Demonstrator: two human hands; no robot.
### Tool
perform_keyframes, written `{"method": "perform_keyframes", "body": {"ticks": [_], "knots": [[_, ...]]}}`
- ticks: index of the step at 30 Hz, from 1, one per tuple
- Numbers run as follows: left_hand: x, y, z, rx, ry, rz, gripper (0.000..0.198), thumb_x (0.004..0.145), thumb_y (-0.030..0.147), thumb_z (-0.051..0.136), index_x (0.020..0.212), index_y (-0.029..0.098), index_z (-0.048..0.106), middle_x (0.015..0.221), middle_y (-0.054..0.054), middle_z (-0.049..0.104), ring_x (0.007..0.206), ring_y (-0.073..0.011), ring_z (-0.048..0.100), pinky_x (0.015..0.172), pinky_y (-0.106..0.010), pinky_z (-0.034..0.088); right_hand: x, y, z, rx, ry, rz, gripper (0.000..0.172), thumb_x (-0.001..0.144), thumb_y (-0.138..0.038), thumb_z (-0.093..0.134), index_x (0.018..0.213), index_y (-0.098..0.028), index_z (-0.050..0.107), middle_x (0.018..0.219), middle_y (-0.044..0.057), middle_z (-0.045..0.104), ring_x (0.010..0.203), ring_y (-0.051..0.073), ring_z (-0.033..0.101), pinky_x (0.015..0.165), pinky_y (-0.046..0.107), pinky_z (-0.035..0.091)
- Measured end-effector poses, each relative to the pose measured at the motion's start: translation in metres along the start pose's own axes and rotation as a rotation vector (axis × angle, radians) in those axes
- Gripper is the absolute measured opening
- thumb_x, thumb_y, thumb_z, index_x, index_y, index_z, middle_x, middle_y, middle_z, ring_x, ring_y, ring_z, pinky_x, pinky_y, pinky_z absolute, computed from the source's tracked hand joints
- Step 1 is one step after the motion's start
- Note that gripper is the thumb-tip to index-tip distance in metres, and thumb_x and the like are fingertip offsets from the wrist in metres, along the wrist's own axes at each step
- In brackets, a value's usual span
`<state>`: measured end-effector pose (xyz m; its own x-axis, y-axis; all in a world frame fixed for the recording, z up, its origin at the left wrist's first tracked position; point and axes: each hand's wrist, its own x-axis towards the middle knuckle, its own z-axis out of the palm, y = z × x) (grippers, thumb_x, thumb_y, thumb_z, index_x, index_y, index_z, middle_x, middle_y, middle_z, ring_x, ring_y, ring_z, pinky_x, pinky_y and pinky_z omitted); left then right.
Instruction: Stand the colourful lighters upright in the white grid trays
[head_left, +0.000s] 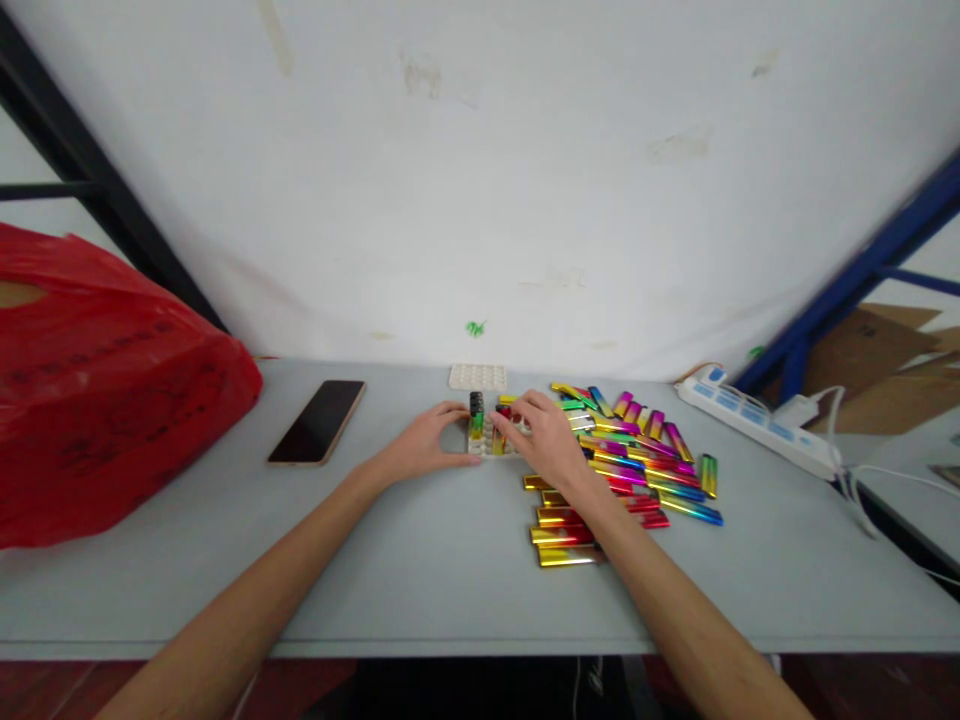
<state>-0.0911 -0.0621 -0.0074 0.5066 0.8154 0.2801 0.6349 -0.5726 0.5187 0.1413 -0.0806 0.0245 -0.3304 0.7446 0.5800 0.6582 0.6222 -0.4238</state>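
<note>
**A:** What lies closest to the camera?

**B:** Two bare forearms reach out over a grey table (420, 580). Just beside the right forearm, a row of gold lighters (562, 535) lies flat.

**A:** And the hands?

**B:** They meet at a small white dimpled tray (486, 442) in the middle of the table. The left hand (431, 443) is loosely curled, its fingertips against the tray's left end. It braces the tray rather than grips it. The right hand (544, 435) arches over the tray with its fingers bent down among a few upright lighters (476, 415). I cannot tell whether it pinches one.

**A:** How would a lighter handle?

**B:** Probably light and rigid, with a glossy metallic shell that looks slippery. A pinch across the flat sides, near the middle, seems safest.

**A:** What is further out?

**B:** Right of the hands is a loose heap of rainbow lighters (637, 460), and to the left a dark phone (317, 421). Beyond the tray sits a second tray (478, 377). A power strip (757, 420) is far right, a red plastic bag (105, 400) far left, and a white wall is behind.
</note>
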Motion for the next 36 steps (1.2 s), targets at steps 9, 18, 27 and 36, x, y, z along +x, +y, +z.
{"method": "perform_keyframes", "body": {"ticks": [9,18,27,36], "knots": [[0.001,-0.001,0.001,-0.016,0.001,0.027,0.067,0.074,0.057,0.078,0.129,0.022,0.063,0.135,-0.012,0.061,0.126,-0.0312,0.057,0.112,-0.046,0.043,-0.003,-0.005,0.02,0.198,-0.144,0.172,0.03,0.099,-0.039,0.057,0.076,-0.02,0.058,0.069,0.001,0.073,0.063,0.015,0.069,0.063,0.024,0.046],[0.001,-0.003,0.003,-0.035,0.022,0.03,0.068,0.071,0.06,0.079,0.126,0.022,0.064,0.132,-0.011,0.062,0.123,-0.0315,0.059,0.109,-0.044,0.046,0.003,-0.021,0.017,-0.265,-0.285,0.034,0.035,0.101,-0.048,0.051,0.095,-0.019,0.068,0.092,0.008,0.075,0.082,0.019,0.07,0.066,0.025,0.042],[0.001,-0.002,0.0,-0.002,-0.003,-0.007,0.072,0.072,0.066,0.076,0.125,0.019,0.064,0.137,-0.014,0.06,0.127,-0.0346,0.057,0.112,-0.047,0.043,-0.003,0.048,-0.069,-0.349,0.0,0.295,0.036,0.101,-0.047,0.048,0.1,-0.02,0.072,0.082,0.006,0.077,0.073,0.02,0.07,0.069,0.028,0.044],[0.002,-0.002,0.0,0.006,-0.011,-0.034,0.074,0.07,0.068,0.075,0.125,0.02,0.065,0.139,-0.014,0.059,0.129,-0.034,0.056,0.115,-0.046,0.041,-0.03,0.185,-0.143,-0.773,-0.298,0.71,0.032,0.091,-0.034,0.061,0.103,-0.01,0.078,0.1,0.018,0.077,0.096,0.028,0.071,0.081,0.032,0.049]]}}
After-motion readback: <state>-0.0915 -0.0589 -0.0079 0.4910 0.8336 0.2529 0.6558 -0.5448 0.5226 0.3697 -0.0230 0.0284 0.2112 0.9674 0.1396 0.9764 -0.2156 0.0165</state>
